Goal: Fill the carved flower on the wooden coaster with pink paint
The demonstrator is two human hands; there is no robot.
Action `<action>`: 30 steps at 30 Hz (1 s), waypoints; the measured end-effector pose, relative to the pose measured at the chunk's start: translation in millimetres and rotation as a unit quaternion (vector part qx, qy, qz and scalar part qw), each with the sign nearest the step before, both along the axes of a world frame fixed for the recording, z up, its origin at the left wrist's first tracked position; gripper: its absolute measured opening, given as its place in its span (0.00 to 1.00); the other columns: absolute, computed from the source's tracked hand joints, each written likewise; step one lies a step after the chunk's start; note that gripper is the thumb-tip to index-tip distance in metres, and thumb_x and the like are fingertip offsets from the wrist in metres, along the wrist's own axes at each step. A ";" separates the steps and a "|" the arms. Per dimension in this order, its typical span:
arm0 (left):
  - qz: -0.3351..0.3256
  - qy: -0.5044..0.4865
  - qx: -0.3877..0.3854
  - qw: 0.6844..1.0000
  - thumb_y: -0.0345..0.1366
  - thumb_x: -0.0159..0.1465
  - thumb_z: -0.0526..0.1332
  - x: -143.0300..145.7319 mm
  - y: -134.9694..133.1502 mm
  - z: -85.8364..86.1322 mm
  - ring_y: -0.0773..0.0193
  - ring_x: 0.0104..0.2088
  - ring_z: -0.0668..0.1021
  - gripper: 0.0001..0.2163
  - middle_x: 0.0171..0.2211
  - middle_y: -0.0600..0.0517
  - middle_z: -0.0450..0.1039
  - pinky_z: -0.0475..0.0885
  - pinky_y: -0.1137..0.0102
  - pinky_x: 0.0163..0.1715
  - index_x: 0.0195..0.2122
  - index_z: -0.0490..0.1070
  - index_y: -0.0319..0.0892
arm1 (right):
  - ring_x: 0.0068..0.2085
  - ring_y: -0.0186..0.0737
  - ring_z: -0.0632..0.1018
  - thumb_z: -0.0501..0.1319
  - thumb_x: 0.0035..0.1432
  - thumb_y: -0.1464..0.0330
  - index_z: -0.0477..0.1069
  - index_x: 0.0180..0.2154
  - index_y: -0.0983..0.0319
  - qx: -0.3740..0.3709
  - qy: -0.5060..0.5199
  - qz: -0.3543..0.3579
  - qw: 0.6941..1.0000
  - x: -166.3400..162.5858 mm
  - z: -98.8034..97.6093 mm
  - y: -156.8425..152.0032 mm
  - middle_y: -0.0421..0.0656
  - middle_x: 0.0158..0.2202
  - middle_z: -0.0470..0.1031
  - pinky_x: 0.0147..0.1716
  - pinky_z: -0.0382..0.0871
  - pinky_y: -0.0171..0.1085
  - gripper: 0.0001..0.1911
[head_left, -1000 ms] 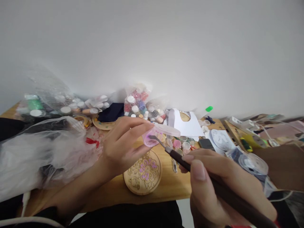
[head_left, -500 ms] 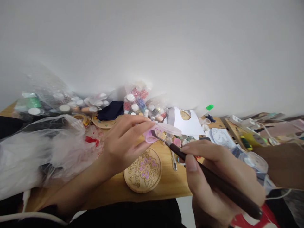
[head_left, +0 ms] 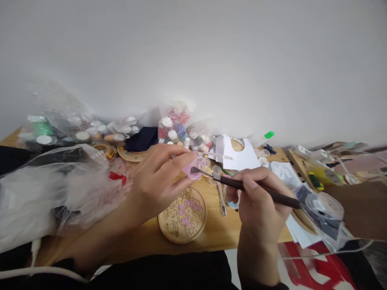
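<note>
Between the fingers and thumb of my left hand [head_left: 160,177] is a small pink plastic pot [head_left: 188,169] with its clear lid flipped up. My right hand [head_left: 260,201] is closed round the dark handle of a small spatula [head_left: 236,182]. The spatula's flat metal tip is at the mouth of the pot; whether it touches the contents I cannot tell. Below the pot, a round wooden board [head_left: 183,215] lies on the table. It carries gold outlines of flowers, and some petals are filled with pink-purple.
A clear plastic bag [head_left: 69,193] lies at the left. Bags of white-capped bottles [head_left: 175,125] line the wall. White paper with a round hole [head_left: 242,155] stands behind the pots. A thin metal-ended tool [head_left: 222,201] rests right of the board. A brown cardboard box [head_left: 356,209] is at far right.
My right hand has turned and drawn back, so the spatula lies flatter, its tip still at the pot. The pot's lid now appears more edge-on. My left hand has hardly moved.
</note>
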State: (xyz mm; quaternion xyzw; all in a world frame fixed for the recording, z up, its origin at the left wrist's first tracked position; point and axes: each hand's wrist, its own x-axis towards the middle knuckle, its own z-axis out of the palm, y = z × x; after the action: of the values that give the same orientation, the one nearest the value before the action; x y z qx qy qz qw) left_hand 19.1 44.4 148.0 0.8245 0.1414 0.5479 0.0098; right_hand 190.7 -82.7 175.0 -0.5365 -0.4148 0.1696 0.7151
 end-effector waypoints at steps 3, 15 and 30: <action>-0.004 0.003 -0.006 1.000 0.35 0.77 0.71 0.6 0.3 -0.6 0.61 0.42 0.85 0.10 0.44 0.50 0.84 0.84 0.65 0.42 0.56 0.77 0.42 | 0.16 0.33 0.73 0.68 0.60 0.71 0.77 0.26 0.58 0.006 0.046 0.011 0.999 -0.5 -4.5 6.6 0.36 0.19 0.76 0.15 0.63 0.33 0.09; -0.019 0.010 -0.015 1.000 0.34 0.72 0.76 5.0 -4.0 -1.6 0.56 0.44 0.88 0.14 0.45 0.46 0.86 0.87 0.64 0.45 0.54 0.77 0.40 | 0.15 0.33 0.72 0.65 0.61 0.71 0.78 0.29 0.58 0.062 0.101 0.030 0.992 -0.3 -22.5 4.1 0.34 0.18 0.76 0.20 0.67 0.35 0.08; -0.109 0.060 -0.136 0.983 0.39 0.71 0.72 19.4 18.0 -70.8 0.59 0.39 0.88 0.11 0.44 0.50 0.88 0.84 0.66 0.37 0.53 0.78 0.47 | 0.16 0.33 0.67 0.66 0.65 0.64 0.75 0.33 0.55 0.029 0.097 0.052 0.994 26.5 -62.3 -29.9 0.33 0.21 0.72 0.17 0.57 0.34 0.06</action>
State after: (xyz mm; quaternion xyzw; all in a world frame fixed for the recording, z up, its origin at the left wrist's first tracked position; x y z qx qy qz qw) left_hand 38.5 62.4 77.3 0.8573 0.1244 0.4686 0.1729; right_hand 217.2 -112.5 112.7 -0.4742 -0.3755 0.2456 0.7575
